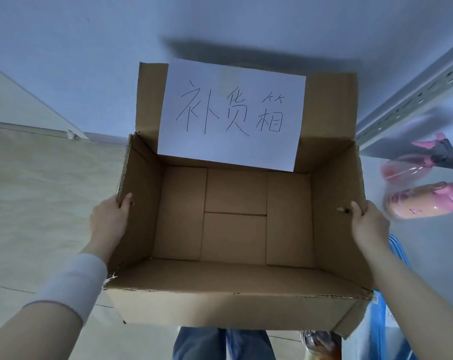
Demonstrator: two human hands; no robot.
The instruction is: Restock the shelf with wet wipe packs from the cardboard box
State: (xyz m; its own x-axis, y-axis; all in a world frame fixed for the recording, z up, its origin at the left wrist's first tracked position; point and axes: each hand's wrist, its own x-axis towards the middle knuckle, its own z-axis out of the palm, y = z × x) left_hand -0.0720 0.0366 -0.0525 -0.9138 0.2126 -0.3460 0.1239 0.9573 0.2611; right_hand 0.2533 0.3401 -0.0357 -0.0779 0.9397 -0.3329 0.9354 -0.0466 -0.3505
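The box was empty, so restocking seemed done; left hand and right hand each pinched a side wall.

Cardboard box open, left hand and right hand gripping its side walls

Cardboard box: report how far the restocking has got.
Done, apparently: the cardboard box shows only its bare bottom, no packs. In hand: the left hand and right hand grip its side walls. Left: unclear; the shelf at right shows only pink bottles, so the wipes' placement cannot be checked.
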